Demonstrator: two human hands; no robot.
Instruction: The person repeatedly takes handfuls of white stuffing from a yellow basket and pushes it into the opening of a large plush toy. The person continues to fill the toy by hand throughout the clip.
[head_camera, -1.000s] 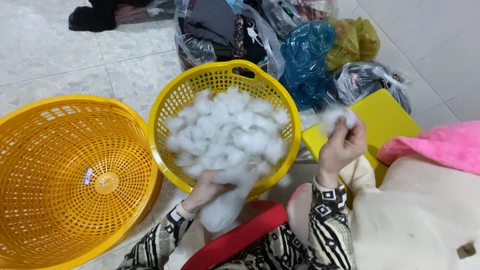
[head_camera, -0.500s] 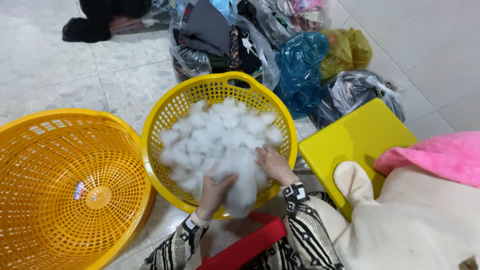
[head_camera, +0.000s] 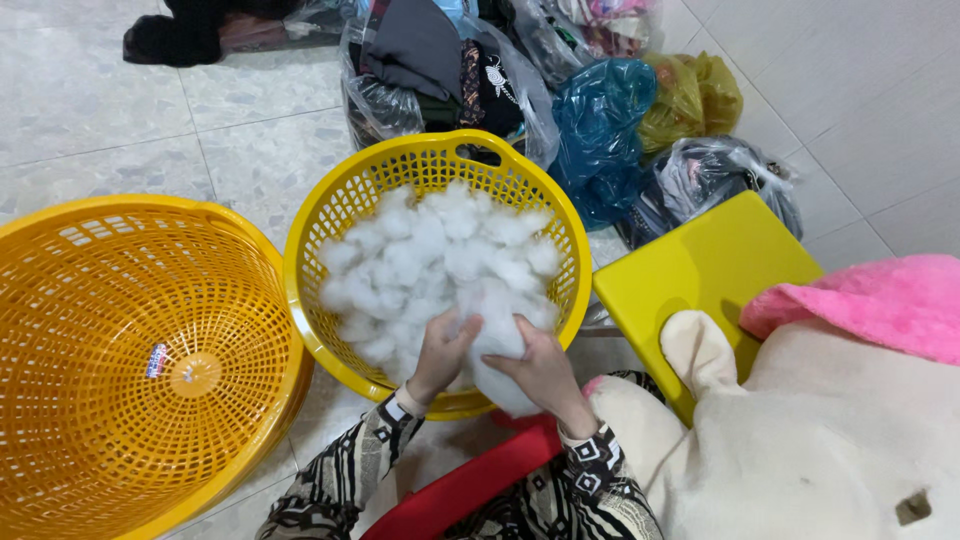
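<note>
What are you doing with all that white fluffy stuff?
A person sits on the floor with both hands in a clump of white stuffing. The left hand and the right hand each have a grip on it at the near rim of the yellow basket, which is heaped with more of the same fluff. An orange basket stands beside it with no fluff inside. A cream plush toy with a pink part lies at the person's right.

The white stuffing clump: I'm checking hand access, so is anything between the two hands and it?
Nothing visible. The left hand and right hand already touch the white fluffy stuffing clump at the near rim of the yellow round plastic basket, with no object between.
</note>
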